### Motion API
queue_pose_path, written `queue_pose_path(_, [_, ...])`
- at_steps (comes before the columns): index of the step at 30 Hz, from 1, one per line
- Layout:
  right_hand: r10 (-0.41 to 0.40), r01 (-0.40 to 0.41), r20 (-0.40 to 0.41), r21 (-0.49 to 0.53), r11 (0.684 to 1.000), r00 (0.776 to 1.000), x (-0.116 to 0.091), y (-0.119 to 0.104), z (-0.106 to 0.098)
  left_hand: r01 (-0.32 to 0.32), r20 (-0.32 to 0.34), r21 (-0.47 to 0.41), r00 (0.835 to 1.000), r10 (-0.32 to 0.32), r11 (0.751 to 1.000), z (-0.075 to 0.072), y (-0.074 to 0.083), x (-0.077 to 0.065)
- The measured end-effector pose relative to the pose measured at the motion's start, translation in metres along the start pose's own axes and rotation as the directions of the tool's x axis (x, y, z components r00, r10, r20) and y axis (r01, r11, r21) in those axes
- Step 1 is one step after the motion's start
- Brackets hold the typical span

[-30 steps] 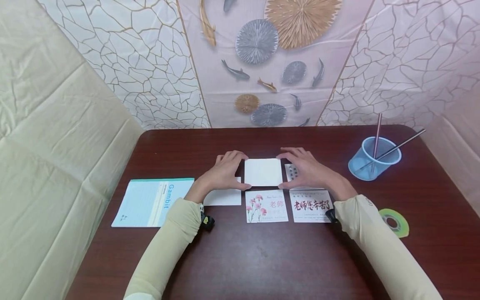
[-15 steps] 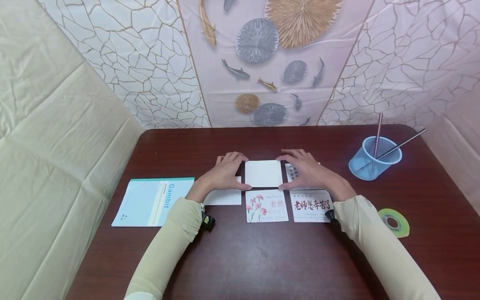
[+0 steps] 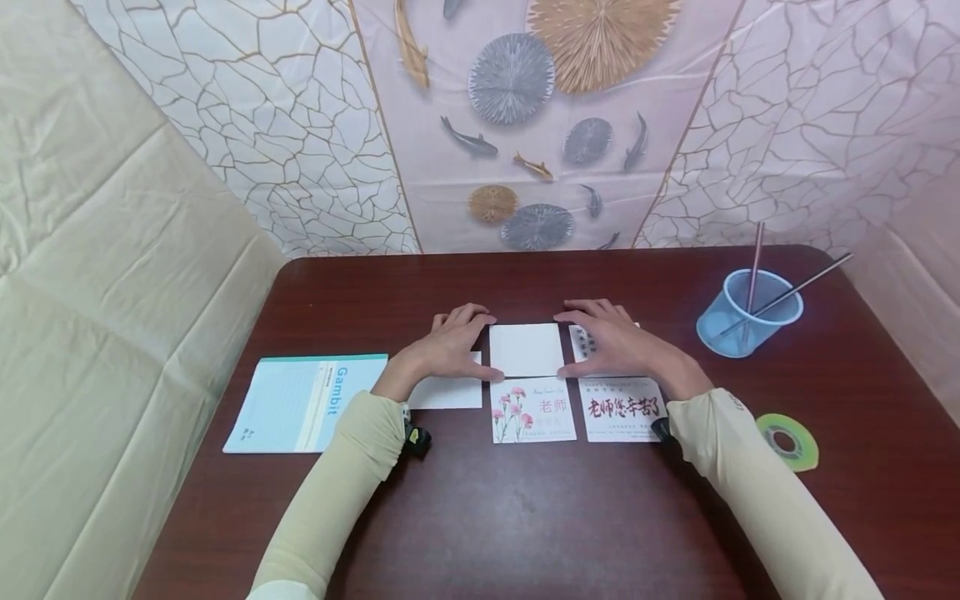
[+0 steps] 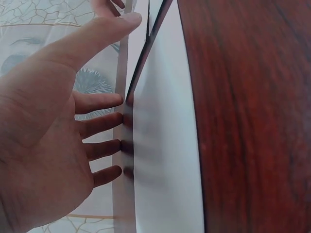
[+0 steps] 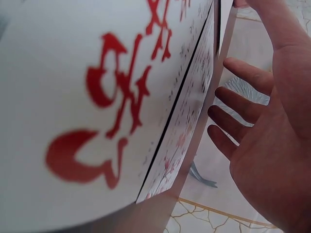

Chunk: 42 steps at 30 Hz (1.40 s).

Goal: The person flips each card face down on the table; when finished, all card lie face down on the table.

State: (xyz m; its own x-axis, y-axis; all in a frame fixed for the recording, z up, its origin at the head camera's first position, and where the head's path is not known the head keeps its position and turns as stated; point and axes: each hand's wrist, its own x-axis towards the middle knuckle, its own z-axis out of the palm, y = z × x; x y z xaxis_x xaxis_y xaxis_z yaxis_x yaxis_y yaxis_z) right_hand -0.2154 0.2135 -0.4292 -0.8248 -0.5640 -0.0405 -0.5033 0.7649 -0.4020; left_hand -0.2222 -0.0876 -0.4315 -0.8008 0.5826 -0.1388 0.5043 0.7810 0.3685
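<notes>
A blank white card [image 3: 526, 351] lies between my two hands, just behind a card with pink carnations [image 3: 532, 412]. My left hand [image 3: 450, 348] holds its left side, thumb at the near corner and forefinger at the far one. On the opposite side my right hand [image 3: 603, 346] grips the matching corners. The left wrist view shows the left fingers [image 4: 102, 128] spread and fairly straight. Beneath the left hand lies another blank card [image 3: 448, 393]. Partly hidden under the right hand is a card with dark writing [image 3: 583, 342]; a red-lettered card [image 3: 622, 410] is nearer.
A pale blue notebook [image 3: 303, 406] lies at the left of the dark wooden table [image 3: 517, 517]. To the right are a light blue mesh pen cup [image 3: 738, 321] with two pens and a roll of green tape [image 3: 806, 446]. A patterned cloth backdrop [image 3: 450, 225] stands behind.
The blank white card between my hands has slid slightly toward me, narrowing the gap to the carnation card. Both hands have shifted only a little with it.
</notes>
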Motion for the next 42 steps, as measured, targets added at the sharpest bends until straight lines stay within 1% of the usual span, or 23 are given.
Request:
queue_pose_path(3, [0.008, -0.008, -0.009, -0.013, 1.000, 1.000, -0.004, 0.004, -0.001, 0.002, 0.002, 0.001, 1.000, -0.002, 1.000, 0.000, 0.000, 0.001])
queue_pose_path(5, [0.022, -0.022, -0.010, -0.017, 1.000, 1.000, -0.012, 0.009, -0.004, 0.001, 0.003, -0.004, 1.000, -0.001, 1.000, 0.000, 0.001, 0.001])
queue_pose_path(10, [0.087, -0.087, 0.006, -0.010, 0.996, 0.996, -0.041, 0.029, -0.016, 0.017, 0.001, -0.004, 1.000, -0.017, 1.000, -0.002, 0.005, 0.002])
queue_pose_path(13, [0.122, -0.121, 0.021, -0.006, 0.993, 0.992, -0.055, 0.040, -0.023, 0.007, -0.012, 0.012, 1.000, -0.007, 1.000, -0.004, 0.013, 0.005])
queue_pose_path(16, [0.132, -0.132, 0.027, 0.003, 0.991, 0.991, -0.062, 0.047, -0.029, -0.040, -0.022, 0.034, 0.999, 0.041, 0.999, -0.004, 0.027, 0.015])
queue_pose_path(20, [0.122, -0.124, 0.054, 0.034, 0.992, 0.991, -0.062, 0.048, -0.036, -0.112, -0.021, 0.052, 0.993, 0.113, 0.992, 0.001, 0.047, 0.033])
queue_pose_path(24, [0.136, -0.141, 0.099, 0.046, 0.989, 0.986, -0.058, 0.047, -0.042, -0.141, -0.004, 0.070, 0.990, 0.142, 0.988, 0.009, 0.066, 0.051])
queue_pose_path(26, [0.159, -0.163, 0.115, 0.031, 0.986, 0.981, -0.055, 0.047, -0.045, -0.141, 0.008, 0.090, 0.990, 0.140, 0.986, 0.012, 0.074, 0.059])
queue_pose_path(28, [0.186, -0.189, 0.125, 0.016, 0.982, 0.975, -0.052, 0.047, -0.046, -0.135, 0.006, 0.109, 0.991, 0.135, 0.985, 0.014, 0.080, 0.065])
queue_pose_path(30, [0.208, -0.211, 0.127, 0.009, 0.978, 0.970, -0.049, 0.047, -0.046, -0.123, 0.002, 0.133, 0.992, 0.124, 0.983, 0.015, 0.085, 0.069])
queue_pose_path(34, [0.216, -0.219, 0.114, 0.018, 0.975, 0.970, -0.046, 0.049, -0.046, -0.104, -0.011, 0.148, 0.994, 0.107, 0.983, 0.018, 0.090, 0.074])
queue_pose_path(37, [0.207, -0.210, 0.097, 0.022, 0.977, 0.974, -0.046, 0.051, -0.045, -0.096, -0.020, 0.115, 0.995, 0.099, 0.989, 0.020, 0.091, 0.076])
queue_pose_path(42, [0.195, -0.198, 0.064, 0.037, 0.980, 0.979, -0.051, 0.056, -0.043, -0.088, -0.071, 0.005, 0.994, 0.088, 0.996, 0.023, 0.097, 0.079])
